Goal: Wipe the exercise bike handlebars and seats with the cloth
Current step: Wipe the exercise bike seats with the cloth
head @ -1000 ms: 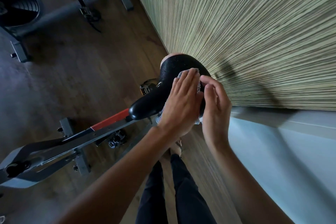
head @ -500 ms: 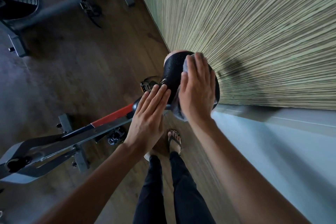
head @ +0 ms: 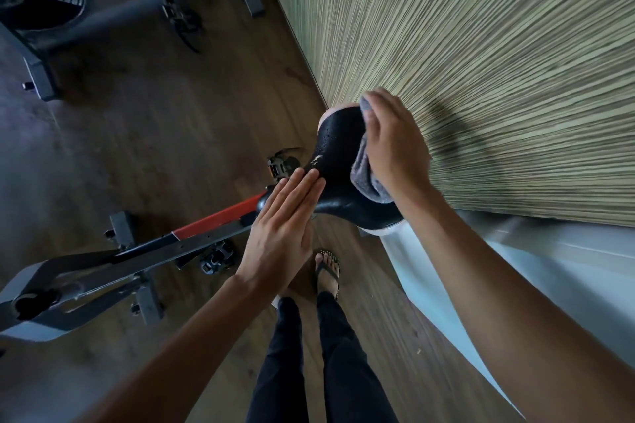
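Note:
A black bike seat (head: 338, 154), speckled with droplets, sits at the frame's centre on a grey and red bike frame (head: 192, 233). My right hand (head: 395, 144) presses a grey cloth (head: 366, 172) flat against the wide rear part of the seat, next to the wall. Only the cloth's edges show past the palm. My left hand (head: 285, 227) lies flat, fingers together and straight, against the narrow nose of the seat, holding nothing. The handlebars are out of view.
A striped green wall (head: 481, 62) runs close along the right of the seat, with a white ledge (head: 515, 268) below it. A second exercise bike (head: 68, 0) stands at the top left on the wooden floor. My legs and sandalled feet (head: 328, 271) are under the seat.
The cloth went from under my left hand to my right hand, which slid it toward the wide rear of the seat. My left hand dropped back to the seat's nose.

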`<state>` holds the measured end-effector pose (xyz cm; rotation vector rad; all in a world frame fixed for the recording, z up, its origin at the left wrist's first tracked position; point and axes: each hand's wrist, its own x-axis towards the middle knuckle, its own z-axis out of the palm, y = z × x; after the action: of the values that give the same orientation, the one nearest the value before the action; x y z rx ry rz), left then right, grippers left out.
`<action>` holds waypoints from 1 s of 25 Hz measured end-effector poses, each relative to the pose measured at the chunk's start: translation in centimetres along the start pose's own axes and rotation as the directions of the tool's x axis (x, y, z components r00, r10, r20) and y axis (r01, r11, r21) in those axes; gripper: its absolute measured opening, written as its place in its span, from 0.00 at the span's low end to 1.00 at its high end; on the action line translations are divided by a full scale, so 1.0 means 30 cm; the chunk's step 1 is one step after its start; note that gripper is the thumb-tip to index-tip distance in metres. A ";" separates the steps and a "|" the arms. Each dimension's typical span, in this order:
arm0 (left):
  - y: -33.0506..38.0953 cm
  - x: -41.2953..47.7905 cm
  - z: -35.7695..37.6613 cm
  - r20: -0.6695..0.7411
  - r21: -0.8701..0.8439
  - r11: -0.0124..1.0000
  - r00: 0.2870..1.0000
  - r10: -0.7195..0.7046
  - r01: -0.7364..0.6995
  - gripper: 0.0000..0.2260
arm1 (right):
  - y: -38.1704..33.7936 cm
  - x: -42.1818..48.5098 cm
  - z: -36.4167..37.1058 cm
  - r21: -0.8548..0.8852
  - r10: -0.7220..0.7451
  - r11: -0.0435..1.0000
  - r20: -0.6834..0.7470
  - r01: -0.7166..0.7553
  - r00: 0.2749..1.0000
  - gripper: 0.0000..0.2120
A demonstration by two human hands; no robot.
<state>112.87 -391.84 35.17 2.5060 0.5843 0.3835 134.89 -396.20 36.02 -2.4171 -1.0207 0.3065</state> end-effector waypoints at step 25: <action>0.033 -0.017 -0.006 -0.079 -0.004 0.993 0.990 -0.115 0.115 0.19 | -0.042 -0.200 0.030 -0.142 -0.204 0.968 0.033 0.207 0.978 0.19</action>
<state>112.68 -392.77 35.81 2.4524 0.7563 0.4402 129.62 -399.44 36.00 -2.4111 -1.3309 0.1874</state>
